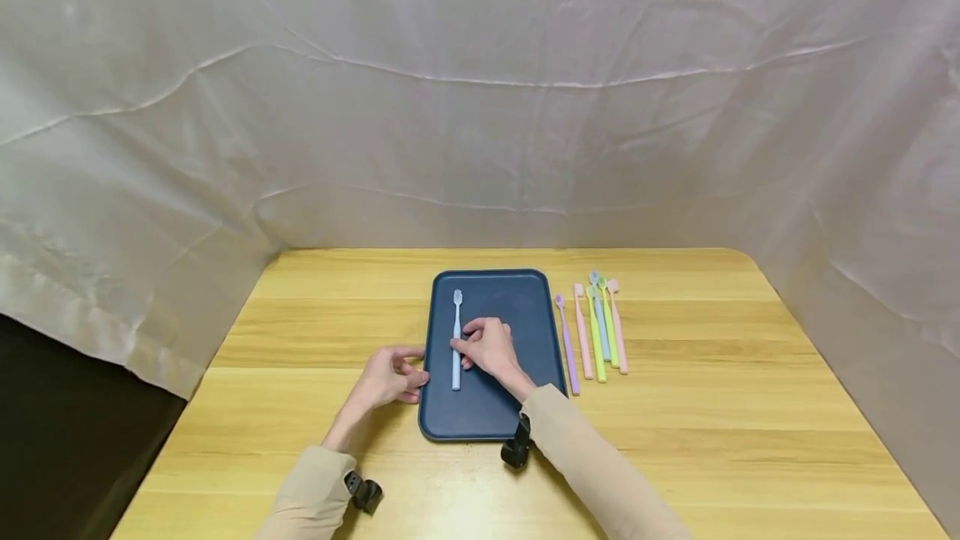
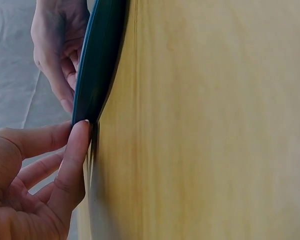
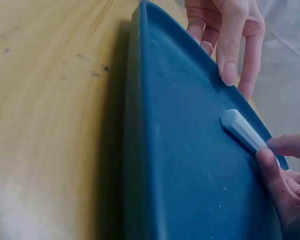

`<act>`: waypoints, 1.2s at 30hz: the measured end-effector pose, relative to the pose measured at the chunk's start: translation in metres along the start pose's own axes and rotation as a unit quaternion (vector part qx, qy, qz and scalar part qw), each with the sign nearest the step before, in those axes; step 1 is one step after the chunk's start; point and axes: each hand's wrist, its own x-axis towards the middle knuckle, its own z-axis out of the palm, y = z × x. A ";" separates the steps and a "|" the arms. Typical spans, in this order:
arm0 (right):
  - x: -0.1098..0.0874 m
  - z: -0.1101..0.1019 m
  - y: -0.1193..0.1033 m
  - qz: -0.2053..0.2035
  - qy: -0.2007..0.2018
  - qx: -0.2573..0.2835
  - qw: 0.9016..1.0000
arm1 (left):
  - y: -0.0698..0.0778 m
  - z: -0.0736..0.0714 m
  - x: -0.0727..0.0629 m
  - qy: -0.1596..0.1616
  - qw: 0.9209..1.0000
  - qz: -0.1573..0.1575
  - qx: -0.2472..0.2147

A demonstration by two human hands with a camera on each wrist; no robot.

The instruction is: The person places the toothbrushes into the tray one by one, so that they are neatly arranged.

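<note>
A pale blue toothbrush [image 1: 456,375] lies lengthwise in the left part of a dark blue tray [image 1: 480,419], its bristle head toward the far edge. With thumb and fingertips, my right hand [image 1: 489,347] pinches the middle of its handle; the right wrist view shows the handle's end [image 3: 244,130] low over the tray floor. At the tray's left rim is my left hand [image 1: 388,377]. In the left wrist view, its thumb and a finger hold the rim [image 2: 97,65] from either side, the other fingers loosely bent.
Just right of the tray lies a purple toothbrush [image 1: 567,346]. Beside it are several more, among them a pink one [image 1: 582,333], a green one [image 1: 597,336] and a blue one [image 1: 604,332], some overlapping. Pale cloth [image 1: 480,148] hangs behind the wooden table [image 1: 712,407].
</note>
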 end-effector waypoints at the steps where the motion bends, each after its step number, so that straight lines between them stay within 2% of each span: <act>1: -0.001 0.000 0.000 -0.002 -0.001 -0.007 1.000 | 0.000 0.000 0.000 -0.001 1.000 0.001 0.000; 10: -0.006 0.001 0.000 -0.024 -0.017 -0.037 0.999 | -0.002 -0.002 0.000 -0.019 1.000 0.013 -0.005; 36: -0.003 0.010 -0.002 -0.017 -0.010 0.005 1.000 | -0.002 -0.002 0.002 -0.029 0.999 0.009 -0.011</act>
